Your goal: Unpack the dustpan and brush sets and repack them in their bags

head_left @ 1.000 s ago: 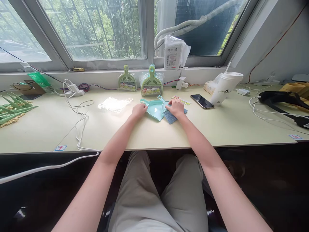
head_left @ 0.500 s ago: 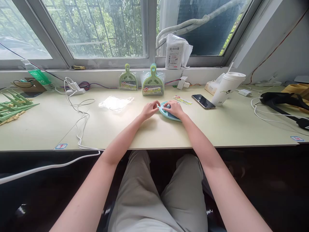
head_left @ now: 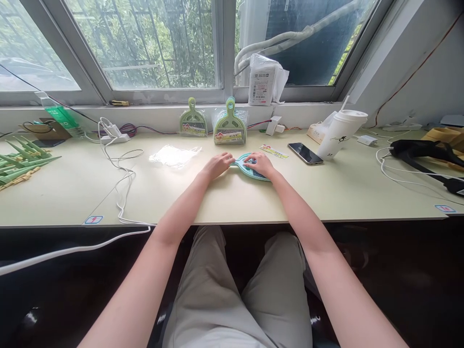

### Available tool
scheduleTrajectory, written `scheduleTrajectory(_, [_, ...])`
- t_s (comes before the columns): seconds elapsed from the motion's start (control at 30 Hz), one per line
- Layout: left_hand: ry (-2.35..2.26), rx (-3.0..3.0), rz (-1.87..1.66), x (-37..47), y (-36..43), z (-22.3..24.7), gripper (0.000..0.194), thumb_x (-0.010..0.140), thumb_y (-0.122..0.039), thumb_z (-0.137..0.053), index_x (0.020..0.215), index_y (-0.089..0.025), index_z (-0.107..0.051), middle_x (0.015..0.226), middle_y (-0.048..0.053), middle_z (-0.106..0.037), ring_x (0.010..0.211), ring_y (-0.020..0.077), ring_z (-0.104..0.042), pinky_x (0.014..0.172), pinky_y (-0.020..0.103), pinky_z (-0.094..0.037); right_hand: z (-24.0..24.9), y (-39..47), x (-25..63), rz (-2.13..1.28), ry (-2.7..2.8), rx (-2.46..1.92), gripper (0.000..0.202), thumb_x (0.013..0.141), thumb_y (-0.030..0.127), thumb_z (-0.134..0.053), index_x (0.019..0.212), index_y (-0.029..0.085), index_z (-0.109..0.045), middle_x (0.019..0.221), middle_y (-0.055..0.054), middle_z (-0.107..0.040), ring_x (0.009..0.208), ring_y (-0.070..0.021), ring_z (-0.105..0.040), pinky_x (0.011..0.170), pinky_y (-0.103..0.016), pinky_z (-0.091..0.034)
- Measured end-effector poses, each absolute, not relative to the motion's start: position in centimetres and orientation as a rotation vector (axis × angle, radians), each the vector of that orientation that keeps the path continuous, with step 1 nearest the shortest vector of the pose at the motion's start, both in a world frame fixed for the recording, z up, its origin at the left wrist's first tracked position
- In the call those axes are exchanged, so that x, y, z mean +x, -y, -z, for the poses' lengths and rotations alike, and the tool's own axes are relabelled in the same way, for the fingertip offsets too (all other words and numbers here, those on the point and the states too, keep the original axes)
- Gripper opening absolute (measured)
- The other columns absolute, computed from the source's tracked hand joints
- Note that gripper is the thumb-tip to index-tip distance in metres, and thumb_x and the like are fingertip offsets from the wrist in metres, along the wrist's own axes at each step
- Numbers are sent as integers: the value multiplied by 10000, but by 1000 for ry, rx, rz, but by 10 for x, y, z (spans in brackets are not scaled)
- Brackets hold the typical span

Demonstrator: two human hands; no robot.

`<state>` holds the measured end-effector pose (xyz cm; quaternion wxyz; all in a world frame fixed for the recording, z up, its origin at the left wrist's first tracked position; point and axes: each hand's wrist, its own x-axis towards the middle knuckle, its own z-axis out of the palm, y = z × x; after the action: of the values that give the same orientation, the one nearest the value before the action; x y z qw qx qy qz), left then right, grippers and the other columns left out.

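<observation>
A light-blue mini dustpan with a brush nested in it [head_left: 249, 171] lies on the desk, its handle pointing left. My left hand [head_left: 218, 165] is closed around the end of that handle, its fingers hiding the tip. Over the pan's body, my right hand [head_left: 261, 165] grips with thumb and fingers bent, covering part of the bristles. A printed label card [head_left: 273, 151] lies just beyond my right hand. To the left is a crumpled clear plastic bag [head_left: 174, 155]. Two green dustpan sets, one left [head_left: 193, 118] and one right [head_left: 230, 123], lean against the wall in clear wrap.
Right of the label are a smartphone [head_left: 305, 153] and a white cup with a straw [head_left: 340, 135]. A black strapped device [head_left: 424, 157] lies far right. White cables [head_left: 125, 183] run across the left side, near woven green leaves [head_left: 25, 159] and a bottle [head_left: 61, 116].
My left hand has slid left from the neck to the end of the handle, so more of the handle shows. My right hand stays on the pan.
</observation>
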<state>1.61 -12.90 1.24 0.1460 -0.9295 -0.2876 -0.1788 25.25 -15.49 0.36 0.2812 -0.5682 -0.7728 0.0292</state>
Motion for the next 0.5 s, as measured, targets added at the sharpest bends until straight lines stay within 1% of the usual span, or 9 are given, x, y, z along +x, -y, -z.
scheduleTrajectory(0.07, [800, -2674, 476, 20, 132, -12, 351, 905, -72, -457, 1163, -195, -662, 1132, 112, -649, 1054, 221, -581, 816, 317, -471, -3, 154, 254, -90, 2055, -1518, 200, 838, 386, -690, 954, 248, -777, 1044, -57, -697, 1025, -236, -581, 954, -361, -416])
scheduleTrajectory(0.17, [834, -2677, 492, 23, 133, -11, 371, 904, -65, -463, 1182, -201, -667, 1133, 108, -660, 1042, 211, -600, 776, 297, -474, -4, 155, 256, -116, 2038, -1527, 190, 834, 371, -691, 955, 252, -778, 1065, -60, -699, 1063, -247, -573, 965, -375, -415])
scheduleTrajectory(0.37, [975, -2649, 470, 29, 132, -6, 412, 885, -32, -442, 1154, -219, -692, 1091, 88, -706, 960, 199, -643, 708, 288, -457, -4, 153, 255, -160, 2019, -1517, 189, 822, 359, -693, 944, 239, -776, 1028, -57, -698, 1019, -234, -577, 965, -369, -411])
scheduleTrajectory(0.43, [1003, -2632, 460, 31, 134, -6, 419, 883, -33, -435, 1147, -226, -697, 1090, 84, -715, 938, 200, -657, 691, 292, -446, -2, 153, 255, -137, 2009, -1510, 182, 820, 348, -694, 939, 237, -776, 1045, -62, -694, 1035, -236, -571, 959, -370, -413])
scheduleTrajectory(0.5, [1037, -2619, 433, 33, 136, -7, 410, 880, -31, -425, 1104, -219, -713, 1042, 86, -729, 896, 204, -672, 674, 297, -435, -1, 152, 254, -105, 2013, -1521, 172, 823, 331, -693, 939, 235, -775, 1062, -67, -692, 1060, -243, -564, 953, -372, -416])
